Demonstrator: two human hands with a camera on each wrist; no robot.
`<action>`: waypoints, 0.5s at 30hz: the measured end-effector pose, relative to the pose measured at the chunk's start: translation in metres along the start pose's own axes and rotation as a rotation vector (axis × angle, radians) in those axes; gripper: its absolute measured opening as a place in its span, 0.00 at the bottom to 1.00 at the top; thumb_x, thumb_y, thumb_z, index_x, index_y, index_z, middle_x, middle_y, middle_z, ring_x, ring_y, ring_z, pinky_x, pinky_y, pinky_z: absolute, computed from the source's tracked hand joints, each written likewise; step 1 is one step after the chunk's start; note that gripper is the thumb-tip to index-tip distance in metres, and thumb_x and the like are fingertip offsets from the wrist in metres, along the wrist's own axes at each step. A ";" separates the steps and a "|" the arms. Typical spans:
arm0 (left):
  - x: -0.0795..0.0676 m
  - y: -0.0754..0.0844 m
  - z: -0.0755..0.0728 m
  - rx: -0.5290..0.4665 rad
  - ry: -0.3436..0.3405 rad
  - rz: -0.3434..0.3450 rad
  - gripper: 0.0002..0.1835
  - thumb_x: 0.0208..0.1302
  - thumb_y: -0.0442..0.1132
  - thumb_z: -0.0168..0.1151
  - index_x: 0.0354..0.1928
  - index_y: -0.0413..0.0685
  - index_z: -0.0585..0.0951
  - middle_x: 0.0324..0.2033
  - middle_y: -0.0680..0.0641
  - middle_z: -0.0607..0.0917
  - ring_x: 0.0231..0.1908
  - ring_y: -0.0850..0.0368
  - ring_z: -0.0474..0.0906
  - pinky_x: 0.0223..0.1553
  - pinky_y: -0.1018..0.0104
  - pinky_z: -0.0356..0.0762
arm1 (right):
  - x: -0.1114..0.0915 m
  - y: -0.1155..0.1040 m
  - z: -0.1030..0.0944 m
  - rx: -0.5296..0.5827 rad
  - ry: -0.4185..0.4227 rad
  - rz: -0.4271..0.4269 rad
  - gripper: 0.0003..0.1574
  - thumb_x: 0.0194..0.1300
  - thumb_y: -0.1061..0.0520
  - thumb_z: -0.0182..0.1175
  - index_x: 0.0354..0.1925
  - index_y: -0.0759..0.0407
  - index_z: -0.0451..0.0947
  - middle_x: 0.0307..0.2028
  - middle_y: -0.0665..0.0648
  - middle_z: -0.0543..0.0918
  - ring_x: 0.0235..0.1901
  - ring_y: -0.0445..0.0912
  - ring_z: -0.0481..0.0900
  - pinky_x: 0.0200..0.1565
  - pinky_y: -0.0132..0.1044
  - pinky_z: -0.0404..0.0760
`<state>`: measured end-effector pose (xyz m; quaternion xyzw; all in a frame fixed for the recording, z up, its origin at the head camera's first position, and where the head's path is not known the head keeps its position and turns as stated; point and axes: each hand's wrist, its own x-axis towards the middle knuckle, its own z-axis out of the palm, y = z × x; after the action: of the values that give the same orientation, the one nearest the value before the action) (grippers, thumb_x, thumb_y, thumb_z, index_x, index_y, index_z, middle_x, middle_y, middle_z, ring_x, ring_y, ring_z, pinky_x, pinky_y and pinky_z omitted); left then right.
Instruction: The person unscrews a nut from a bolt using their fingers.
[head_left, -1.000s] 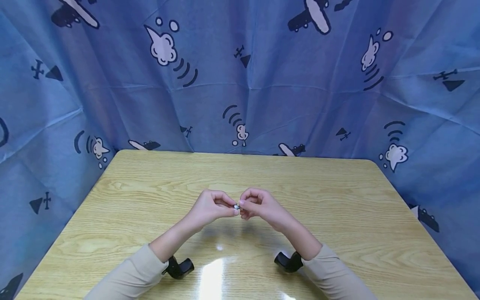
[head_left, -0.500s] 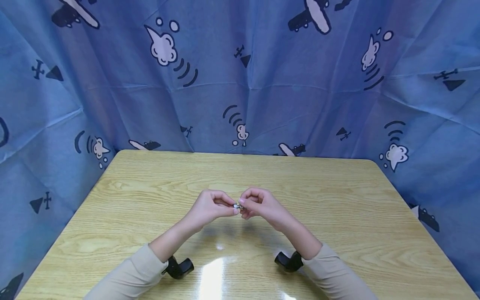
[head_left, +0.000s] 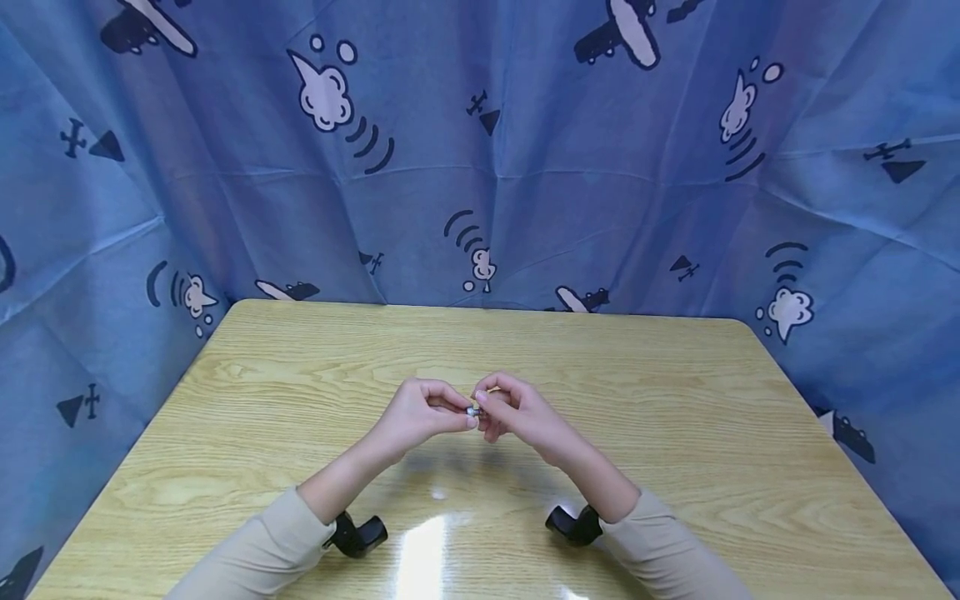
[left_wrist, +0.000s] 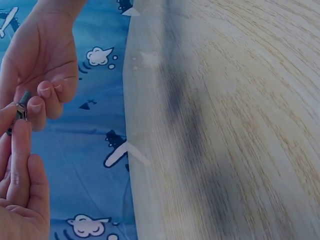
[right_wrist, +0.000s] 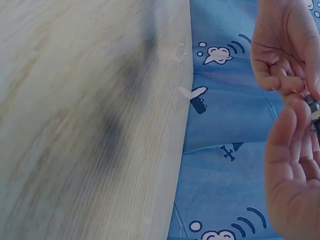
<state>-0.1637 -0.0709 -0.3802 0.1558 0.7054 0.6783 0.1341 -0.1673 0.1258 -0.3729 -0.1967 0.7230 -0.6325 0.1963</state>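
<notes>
Left hand (head_left: 423,410) pinches a small metal bolt (head_left: 472,411) between thumb and finger, at that hand's 3 o'clock and above the table (head_left: 345,350). Right hand (head_left: 528,419) curls in from the bolt's 3 o'clock; whether its fingers grip the metal or only hover beside it, I cannot tell. From the left wrist, the threaded shank (left_wrist: 25,96) points towards 1 o'clock, past the pinch. For fine work on so small a piece, the left pinch should stay firm and still, with the right fingertips meeting the shank squarely along its axis, since sideways pressure could spring it loose.
</notes>
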 end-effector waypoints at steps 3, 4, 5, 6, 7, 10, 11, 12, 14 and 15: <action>0.000 0.000 0.000 0.015 0.004 -0.002 0.12 0.50 0.32 0.70 0.35 0.32 0.82 0.29 0.43 0.86 0.32 0.54 0.83 0.37 0.62 0.81 | 0.000 0.001 0.000 0.008 0.027 -0.002 0.16 0.70 0.55 0.52 0.44 0.69 0.69 0.28 0.55 0.77 0.25 0.43 0.74 0.32 0.36 0.79; 0.000 0.000 -0.001 0.017 0.004 0.000 0.12 0.50 0.32 0.70 0.35 0.32 0.82 0.29 0.43 0.86 0.32 0.54 0.83 0.37 0.63 0.81 | 0.000 0.001 0.000 0.013 0.030 -0.008 0.15 0.68 0.57 0.54 0.43 0.69 0.69 0.28 0.55 0.76 0.25 0.43 0.74 0.33 0.36 0.79; -0.001 0.000 -0.001 0.017 0.004 0.001 0.12 0.50 0.32 0.70 0.35 0.31 0.82 0.29 0.43 0.86 0.32 0.54 0.83 0.37 0.63 0.81 | 0.000 0.002 -0.001 0.014 0.031 -0.018 0.14 0.66 0.58 0.56 0.42 0.70 0.70 0.29 0.55 0.76 0.26 0.43 0.74 0.34 0.36 0.78; -0.001 -0.001 -0.001 0.017 0.003 0.003 0.11 0.50 0.31 0.70 0.35 0.31 0.82 0.29 0.43 0.85 0.31 0.54 0.83 0.37 0.63 0.81 | 0.000 0.002 -0.001 0.014 0.031 -0.030 0.14 0.64 0.60 0.58 0.41 0.71 0.70 0.30 0.55 0.76 0.28 0.43 0.75 0.35 0.36 0.78; -0.001 -0.001 -0.002 0.018 0.003 0.005 0.11 0.50 0.31 0.70 0.35 0.31 0.82 0.29 0.43 0.85 0.31 0.55 0.83 0.36 0.63 0.81 | 0.000 0.003 -0.002 0.013 0.032 -0.042 0.14 0.62 0.62 0.60 0.41 0.71 0.70 0.31 0.56 0.77 0.30 0.44 0.75 0.35 0.36 0.78; -0.001 -0.001 -0.002 0.011 0.003 0.011 0.11 0.50 0.30 0.69 0.35 0.30 0.81 0.29 0.43 0.85 0.31 0.55 0.83 0.37 0.64 0.81 | 0.001 0.004 -0.003 0.003 0.027 -0.074 0.17 0.58 0.63 0.63 0.42 0.72 0.71 0.35 0.56 0.76 0.35 0.46 0.75 0.37 0.36 0.77; -0.001 -0.001 -0.002 0.011 0.003 0.011 0.11 0.50 0.30 0.69 0.35 0.30 0.81 0.29 0.43 0.85 0.31 0.55 0.83 0.37 0.64 0.81 | 0.001 0.003 -0.003 0.001 0.026 -0.078 0.17 0.58 0.63 0.63 0.43 0.72 0.71 0.36 0.56 0.77 0.35 0.46 0.75 0.37 0.36 0.77; -0.001 -0.001 -0.002 0.014 0.004 0.011 0.11 0.50 0.30 0.70 0.35 0.30 0.82 0.29 0.43 0.85 0.31 0.55 0.83 0.37 0.64 0.81 | 0.001 0.003 -0.003 -0.002 0.026 -0.076 0.17 0.60 0.62 0.62 0.43 0.71 0.71 0.35 0.56 0.77 0.35 0.46 0.75 0.37 0.36 0.78; -0.001 0.000 -0.001 0.015 0.005 0.010 0.11 0.50 0.31 0.70 0.35 0.30 0.82 0.29 0.43 0.85 0.31 0.55 0.83 0.37 0.63 0.81 | 0.001 0.003 -0.003 0.008 0.020 -0.056 0.15 0.64 0.58 0.58 0.43 0.70 0.71 0.34 0.55 0.77 0.33 0.46 0.75 0.37 0.36 0.78; -0.001 0.000 -0.001 0.016 0.006 0.007 0.12 0.50 0.31 0.70 0.35 0.30 0.82 0.29 0.43 0.85 0.31 0.54 0.83 0.37 0.63 0.81 | 0.001 0.002 -0.002 0.015 0.016 -0.042 0.15 0.66 0.57 0.56 0.43 0.69 0.71 0.32 0.55 0.78 0.31 0.45 0.76 0.36 0.36 0.79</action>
<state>-0.1633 -0.0726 -0.3805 0.1572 0.7108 0.6734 0.1283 -0.1698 0.1275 -0.3750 -0.2054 0.7155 -0.6435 0.1784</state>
